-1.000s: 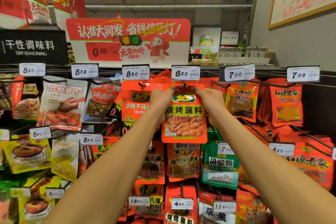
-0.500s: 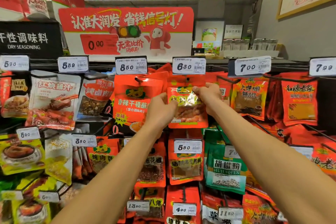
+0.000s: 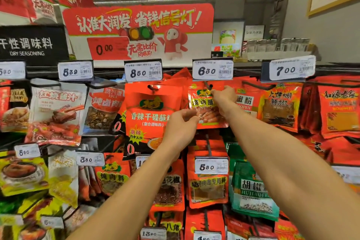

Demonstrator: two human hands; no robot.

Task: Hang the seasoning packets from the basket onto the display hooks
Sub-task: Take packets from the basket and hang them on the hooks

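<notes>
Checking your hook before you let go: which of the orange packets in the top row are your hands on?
The barbecue-dip packet under the 6.30 price tag: right hand pinches its top by the hook, left hand holds its lower left edge. The neighbouring packets hang untouched.

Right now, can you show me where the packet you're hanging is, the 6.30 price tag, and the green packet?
Orange packet (image 3: 202,111): head view, on its picture window between the hands.
6.30 price tag (image 3: 212,70): head view, middle of the tag's face.
Green packet (image 3: 251,191): head view, on its white label.
</notes>
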